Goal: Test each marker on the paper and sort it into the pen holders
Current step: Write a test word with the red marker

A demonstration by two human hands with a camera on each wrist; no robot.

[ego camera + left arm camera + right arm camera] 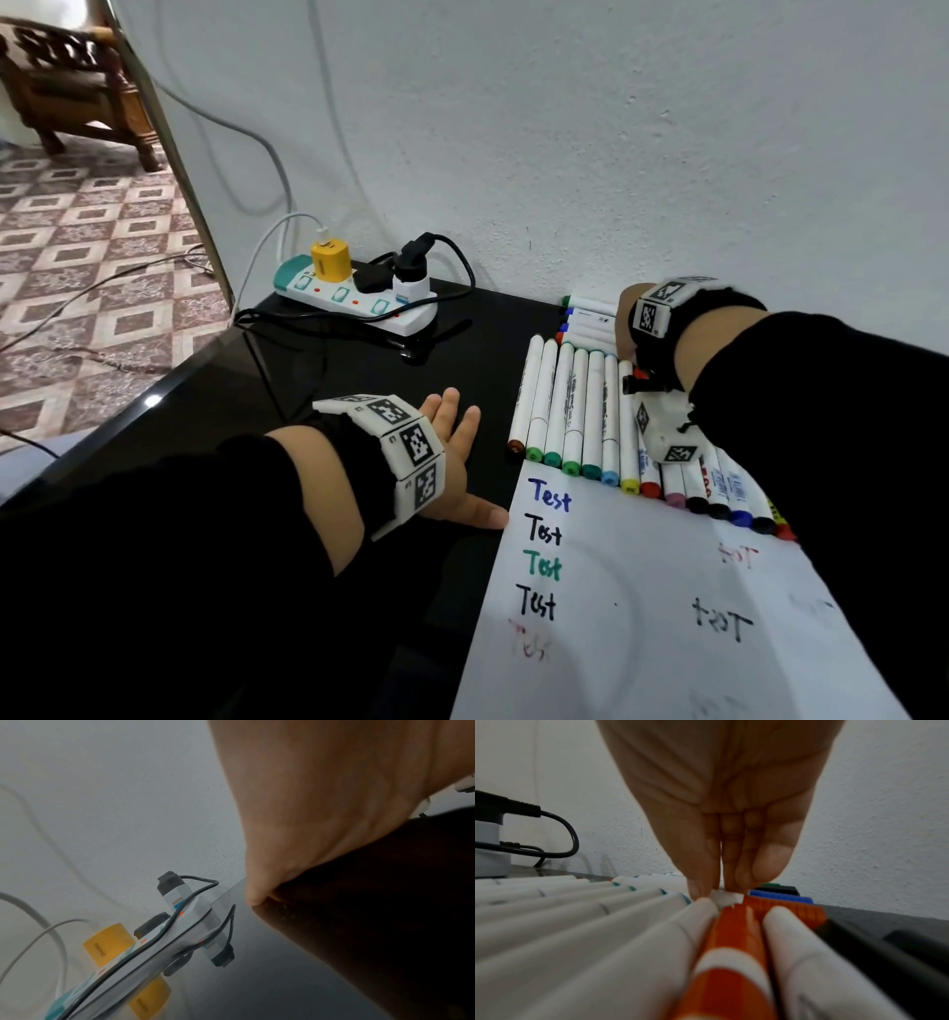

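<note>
From our head we look down at the shiny black table (318, 370). Both wrist cameras sit low, facing the white wall (102, 801) at 12 o'clock.

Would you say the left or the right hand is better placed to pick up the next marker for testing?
Right. The right hand already has its fingertips down on the row of markers, while the left hand lies flat on the black table.

R hand (721, 817) fingertips (700, 888) on white marker (725, 898)
</note>
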